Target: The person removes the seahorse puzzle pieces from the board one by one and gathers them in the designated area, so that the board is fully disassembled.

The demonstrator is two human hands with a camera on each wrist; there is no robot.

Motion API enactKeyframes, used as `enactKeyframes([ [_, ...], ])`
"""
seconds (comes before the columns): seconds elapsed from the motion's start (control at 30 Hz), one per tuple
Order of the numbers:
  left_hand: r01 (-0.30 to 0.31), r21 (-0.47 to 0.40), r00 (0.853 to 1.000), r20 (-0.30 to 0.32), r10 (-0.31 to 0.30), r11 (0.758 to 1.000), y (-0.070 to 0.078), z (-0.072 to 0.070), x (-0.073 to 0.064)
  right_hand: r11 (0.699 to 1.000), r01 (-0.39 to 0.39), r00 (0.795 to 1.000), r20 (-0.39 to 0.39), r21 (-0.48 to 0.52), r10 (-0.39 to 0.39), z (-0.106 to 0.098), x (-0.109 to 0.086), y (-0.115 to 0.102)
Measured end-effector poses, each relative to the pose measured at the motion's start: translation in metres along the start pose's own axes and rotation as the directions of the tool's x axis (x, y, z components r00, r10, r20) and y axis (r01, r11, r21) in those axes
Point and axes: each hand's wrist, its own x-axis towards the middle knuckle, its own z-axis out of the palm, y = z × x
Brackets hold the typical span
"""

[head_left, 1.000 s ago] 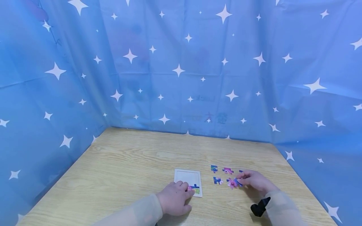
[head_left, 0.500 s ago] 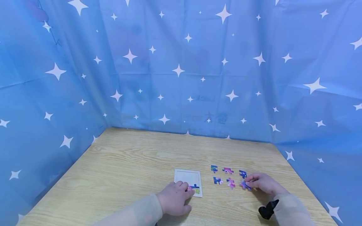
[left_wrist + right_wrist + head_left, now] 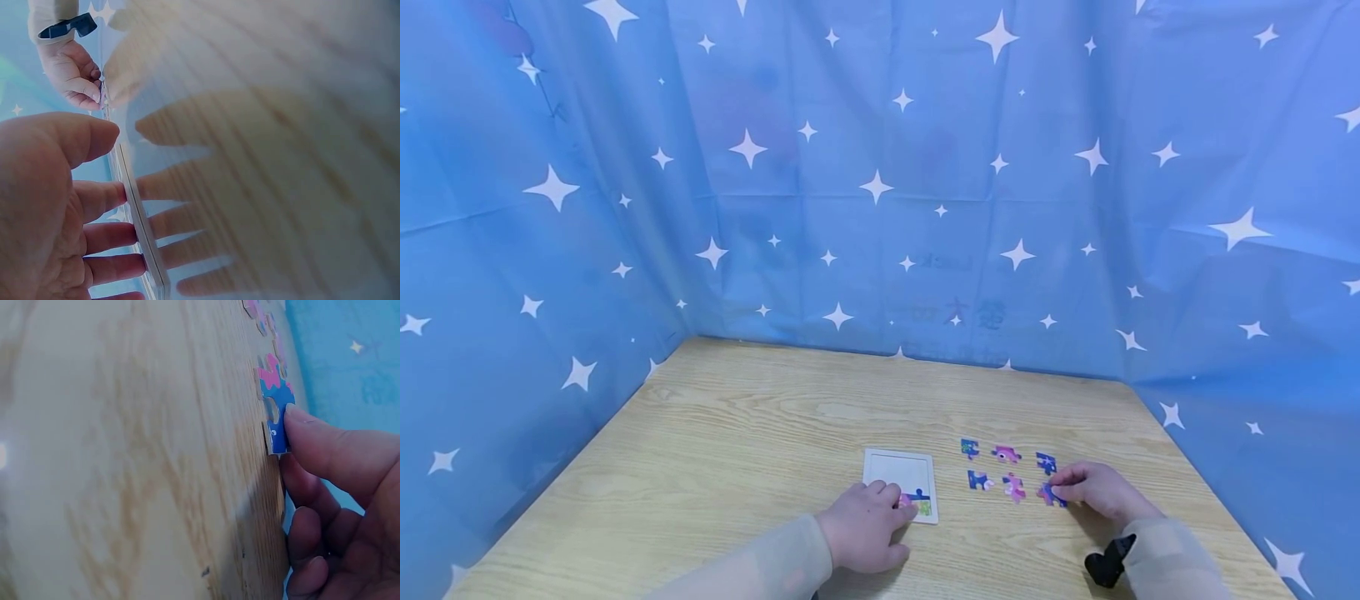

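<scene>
My left hand [image 3: 863,527] rests over the lower left part of a white puzzle tray [image 3: 891,471], its fingertips on the tray. Two or more pieces, pink, blue and green [image 3: 923,507], lie in the tray's lower right; the fingers partly cover them. In the left wrist view, nearly straight fingers touch the edge of the tray [image 3: 140,215]. To the right, my right hand [image 3: 1097,490] holds a blue and pink puzzle piece [image 3: 1049,497] by its right edge. The right wrist view shows the thumb on top of this puzzle piece [image 3: 280,394], which lies at the tabletop.
Several loose puzzle pieces form two rows right of the tray, among them a blue-green one [image 3: 969,449], a pink one with an eye [image 3: 1005,454] and a purple one [image 3: 1046,462]. A blue star-patterned curtain [image 3: 820,275] borders the wooden table [image 3: 760,433].
My right hand has moved right with the puzzle piece, away from the pink piece beside it, uncovering the purple one above. It has stayed nearly still since. My left hand has not moved.
</scene>
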Motion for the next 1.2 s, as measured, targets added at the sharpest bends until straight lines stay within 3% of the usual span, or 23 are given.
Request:
enactKeyframes([
  [0.3,-0.004,-0.003,1.0,0.002,0.004,1.0,0.0,0.0,0.001,0.999,-0.024,0.999,-0.025,-0.026,0.024,0.0,0.001,-0.003],
  [0.53,-0.007,-0.015,1.0,0.006,0.007,1.0,0.0,-0.001,0.0,1.0,0.0,0.998,-0.059,0.002,0.0,0.015,0.0,-0.033],
  [0.87,0.002,-0.005,1.0,0.01,-0.001,1.0,0.001,-0.001,0.0,0.989,0.083,0.997,-0.012,0.123,-0.082,0.075,0.015,-0.087],
  [1.2,-0.02,0.012,1.0,-0.009,0.02,1.0,0.0,-0.002,-0.001,0.968,0.247,0.963,0.104,0.039,-0.25,0.129,0.023,-0.119],
])
